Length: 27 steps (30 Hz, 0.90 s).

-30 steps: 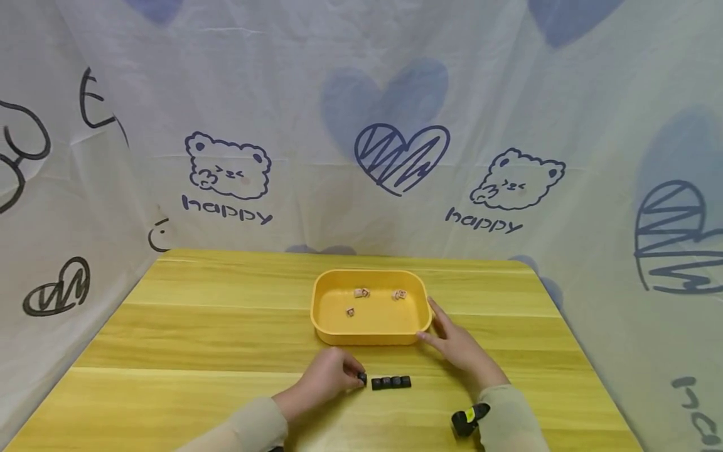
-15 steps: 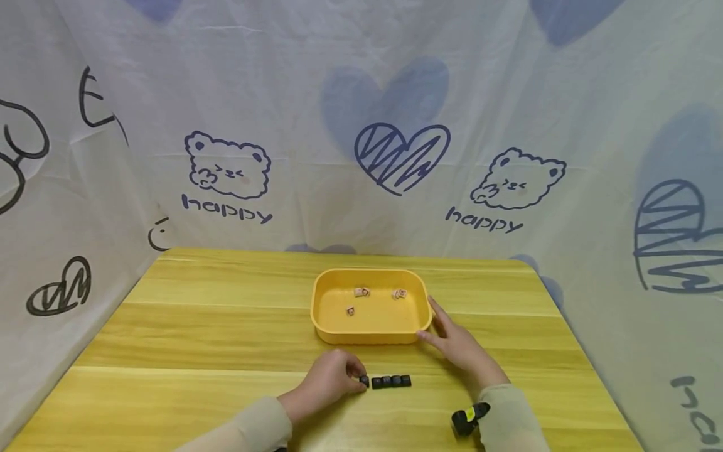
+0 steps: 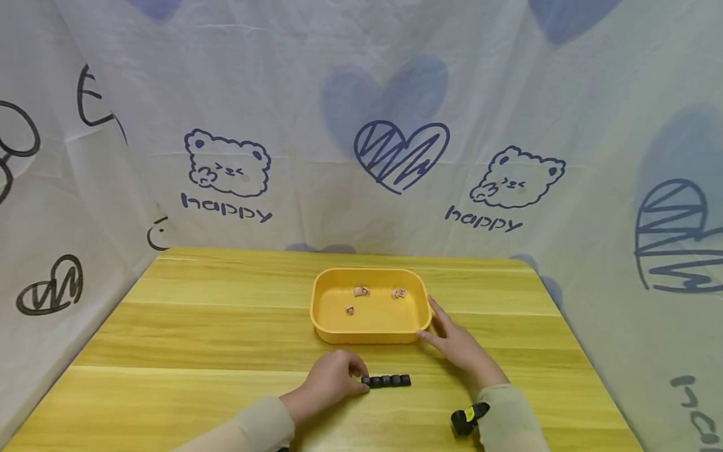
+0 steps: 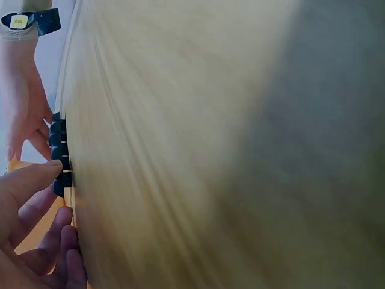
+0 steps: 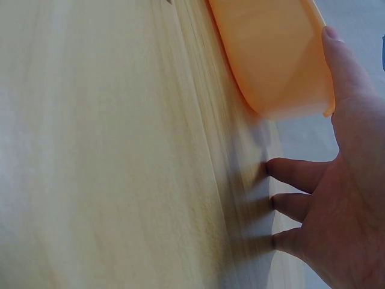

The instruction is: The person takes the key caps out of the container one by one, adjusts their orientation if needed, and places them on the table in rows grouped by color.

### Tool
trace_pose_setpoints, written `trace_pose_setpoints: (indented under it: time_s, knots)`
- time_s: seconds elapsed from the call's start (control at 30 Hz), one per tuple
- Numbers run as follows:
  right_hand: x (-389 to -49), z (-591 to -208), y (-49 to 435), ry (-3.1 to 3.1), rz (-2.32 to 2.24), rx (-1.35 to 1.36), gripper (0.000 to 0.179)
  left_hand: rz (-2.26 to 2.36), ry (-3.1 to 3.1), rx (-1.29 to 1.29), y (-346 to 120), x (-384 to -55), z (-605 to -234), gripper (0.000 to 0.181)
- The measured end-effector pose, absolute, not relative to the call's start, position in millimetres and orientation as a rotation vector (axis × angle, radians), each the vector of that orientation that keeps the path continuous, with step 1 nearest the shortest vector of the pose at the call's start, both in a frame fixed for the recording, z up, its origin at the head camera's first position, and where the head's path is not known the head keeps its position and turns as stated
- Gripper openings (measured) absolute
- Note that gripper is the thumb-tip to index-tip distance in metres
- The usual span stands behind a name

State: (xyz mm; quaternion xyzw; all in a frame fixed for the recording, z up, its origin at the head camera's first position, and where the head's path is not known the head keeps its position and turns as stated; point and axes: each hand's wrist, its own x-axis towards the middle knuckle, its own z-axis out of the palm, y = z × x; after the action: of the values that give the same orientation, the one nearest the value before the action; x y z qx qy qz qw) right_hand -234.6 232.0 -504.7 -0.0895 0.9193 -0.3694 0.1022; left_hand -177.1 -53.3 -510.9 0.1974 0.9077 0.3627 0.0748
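Note:
In the head view, my left hand (image 3: pixel 332 380) pinches a small black cube (image 3: pixel 366 382) between thumb and fingers. This cube stands at the left end of a straight row of several black cubes (image 3: pixel 386 381) on the table; no gap shows between it and the others. The left wrist view has my thumb (image 4: pixel 49 170) on the row's near end. My right hand (image 3: pixel 460 345) rests at the near right corner of a yellow tray (image 3: pixel 367 338), its fingers spread. In the right wrist view, one fingertip (image 5: pixel 329 34) touches the tray's rim and the other fingers reach toward the table.
Several small pale cubes (image 3: pixel 361 292) with markings lie inside the tray. The table (image 3: pixel 198 339) has a yellow wood-grain top. A white cloth (image 3: pixel 316 207) with hearts and bear drawings hangs behind it and along the sides. A black wrist device (image 3: pixel 470 419) sits by the right sleeve.
My left hand has moved slightly right with the pinched black cube, closing the gap to the row. The right hand and tray have stayed in place.

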Motion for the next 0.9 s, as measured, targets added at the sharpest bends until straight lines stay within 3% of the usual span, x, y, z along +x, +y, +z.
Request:
trace_pose_setpoints:
  time_s: [0.9]
  knots:
    - [-235.3, -506.4, 232.6, 2.7, -1.104, -0.252, 0.085, 1.061, 2.743, 0.561, -49.1, -181.2, -512.9, 0.016]
